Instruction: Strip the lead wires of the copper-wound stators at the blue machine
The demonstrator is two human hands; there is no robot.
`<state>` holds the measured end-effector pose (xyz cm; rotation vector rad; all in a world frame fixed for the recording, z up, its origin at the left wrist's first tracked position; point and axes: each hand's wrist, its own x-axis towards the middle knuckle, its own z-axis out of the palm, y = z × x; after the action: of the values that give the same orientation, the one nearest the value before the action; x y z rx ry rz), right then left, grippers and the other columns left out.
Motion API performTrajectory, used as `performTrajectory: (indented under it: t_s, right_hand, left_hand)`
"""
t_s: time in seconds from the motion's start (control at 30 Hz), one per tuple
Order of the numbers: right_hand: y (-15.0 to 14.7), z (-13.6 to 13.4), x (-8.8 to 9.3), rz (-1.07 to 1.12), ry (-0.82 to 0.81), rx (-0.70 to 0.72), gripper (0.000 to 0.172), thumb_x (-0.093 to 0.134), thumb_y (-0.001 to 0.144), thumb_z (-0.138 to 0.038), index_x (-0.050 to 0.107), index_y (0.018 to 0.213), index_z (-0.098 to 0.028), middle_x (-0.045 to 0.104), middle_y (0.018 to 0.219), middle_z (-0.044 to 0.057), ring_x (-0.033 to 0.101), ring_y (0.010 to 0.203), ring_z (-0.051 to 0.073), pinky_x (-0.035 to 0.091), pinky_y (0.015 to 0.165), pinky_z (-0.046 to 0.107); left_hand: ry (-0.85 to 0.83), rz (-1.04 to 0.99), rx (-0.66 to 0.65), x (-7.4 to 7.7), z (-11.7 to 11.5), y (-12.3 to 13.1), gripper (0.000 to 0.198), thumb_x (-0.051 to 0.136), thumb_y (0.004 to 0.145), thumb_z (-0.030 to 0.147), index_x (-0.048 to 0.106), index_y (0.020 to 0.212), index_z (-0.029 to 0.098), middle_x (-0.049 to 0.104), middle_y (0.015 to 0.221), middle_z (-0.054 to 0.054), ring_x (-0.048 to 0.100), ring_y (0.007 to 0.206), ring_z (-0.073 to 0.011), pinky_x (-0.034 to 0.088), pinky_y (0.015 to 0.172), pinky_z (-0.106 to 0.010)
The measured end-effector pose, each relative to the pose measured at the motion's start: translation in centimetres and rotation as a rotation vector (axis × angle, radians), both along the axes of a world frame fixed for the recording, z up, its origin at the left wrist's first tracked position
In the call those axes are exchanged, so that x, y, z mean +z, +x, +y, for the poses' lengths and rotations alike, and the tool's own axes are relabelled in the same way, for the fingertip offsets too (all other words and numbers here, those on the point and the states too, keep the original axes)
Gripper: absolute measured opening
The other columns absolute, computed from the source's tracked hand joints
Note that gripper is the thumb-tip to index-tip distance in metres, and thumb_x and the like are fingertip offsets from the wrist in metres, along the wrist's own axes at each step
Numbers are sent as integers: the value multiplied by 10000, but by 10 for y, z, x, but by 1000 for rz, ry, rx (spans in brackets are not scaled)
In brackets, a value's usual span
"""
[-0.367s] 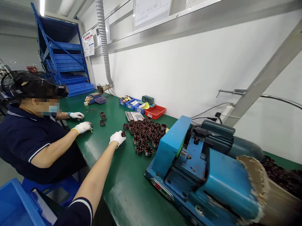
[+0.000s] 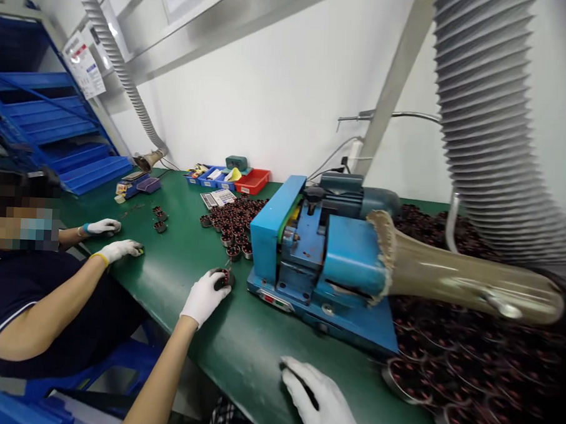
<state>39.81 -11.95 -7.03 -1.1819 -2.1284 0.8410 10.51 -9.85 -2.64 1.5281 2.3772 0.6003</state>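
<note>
My left hand [image 2: 205,297], in a white glove, is closed on a motor stator [image 2: 226,278], a small round part with a metal rim and dark red windings. It holds the part just over the green bench, in front of a cluster of similar stators [image 2: 235,221] and left of the blue belt machine [image 2: 304,250]. My right hand [image 2: 319,398], also white-gloved, is by the bench's front edge, below the machine. Its fingers are apart with nothing visible between them; a dark patch shows at one fingertip.
Many more stators [image 2: 454,369] crowd the bench at right, beneath a tan duct [image 2: 453,272] and grey hose [image 2: 484,108]. A co-worker's gloved hands [image 2: 120,251] rest at left, near several stators [image 2: 159,219]. Behind are a calculator [image 2: 218,198] and a red tray [image 2: 253,181].
The view has swung right, bringing the duct, hose and right-hand stators into fuller view. My left hand has drawn the stator from the cluster toward me. My right hand has come into view.
</note>
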Motion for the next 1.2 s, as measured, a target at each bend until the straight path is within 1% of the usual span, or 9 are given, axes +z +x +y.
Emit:
performTrajectory:
  t_s: [0.17, 0.3, 0.47, 0.6, 0.7, 0.83, 1.0, 1.13, 1.2]
  right_hand:
    - [-4, -13, 3, 41, 110, -5, 284, 491, 894, -417, 714, 984, -267, 751, 929, 40, 706, 846, 213, 577, 760, 289]
    - [7, -22, 7, 27, 126, 0, 292, 550, 877, -330, 630, 1156, -299, 729, 989, 22, 688, 868, 191, 554, 772, 273]
    - [5, -29, 27, -219, 186, 94, 283, 598, 857, -284, 600, 1139, -257, 704, 882, 34, 662, 766, 217, 503, 677, 316]
    - [5, -32, 32, -403, 245, 124, 208, 570, 880, -330, 604, 1067, -246, 684, 767, 28, 640, 637, 222, 398, 549, 310]
    - [7, -31, 29, -386, 242, 111, 186, 610, 858, -291, 605, 1042, -263, 675, 750, 13, 625, 614, 203, 351, 537, 292]
    - [13, -30, 35, -273, 166, 37, 59, 620, 857, -269, 610, 908, -241, 669, 749, -11, 615, 647, 173, 381, 581, 267]
    - [35, -34, 72, 12, 86, 4, 102, 675, 808, -212, 579, 838, -225, 647, 801, -21, 588, 723, 152, 428, 681, 252]
    - [49, -38, 97, -20, 193, 62, 101, 679, 800, -243, 581, 782, -229, 625, 748, -15, 565, 685, 165, 422, 624, 270]
    - [53, -41, 103, -12, 177, 73, 96, 693, 782, -252, 598, 779, -243, 628, 752, -15, 578, 699, 168, 443, 632, 269]
  left_hand:
    - [70, -17, -72, 1, -1, 33, 176, 586, 809, 264, 672, 963, 251, 578, 1261, -52, 576, 1094, -235, 420, 951, -332]
    - [25, -52, -157, 1, -40, 74, 114, 636, 741, 212, 699, 830, 246, 651, 1117, -54, 632, 940, -246, 475, 866, -355]
    - [37, -464, -355, -9, -83, 125, 428, 595, 692, 76, 676, 1035, 318, 603, 1253, -25, 544, 1162, -220, 398, 1021, -340]
    - [264, -769, -45, -18, -91, 120, 351, 725, 617, 215, 699, 967, 221, 570, 1275, -96, 579, 1105, -269, 478, 933, -348]
    - [479, -856, 215, -23, -90, 106, 246, 791, 547, 318, 594, 543, 171, 666, 789, -47, 634, 764, -199, 525, 707, -269]
    - [504, -872, 301, -27, -89, 110, 364, 774, 596, 361, 474, 496, 181, 483, 487, 58, 492, 490, -102, 444, 507, -209]
    - [317, -1014, 154, -14, -85, 142, 237, 828, 493, 248, 648, 603, 141, 667, 628, -32, 615, 605, -179, 506, 593, -259]
    - [67, -1246, -193, 23, -80, 167, 612, 795, 488, 100, 631, 1069, 201, 672, 1092, -84, 624, 996, -254, 487, 868, -311]
    - [-60, -1255, -380, 43, -79, 177, 649, 778, 484, 41, 595, 1081, 218, 661, 1062, -63, 622, 958, -231, 484, 839, -288]
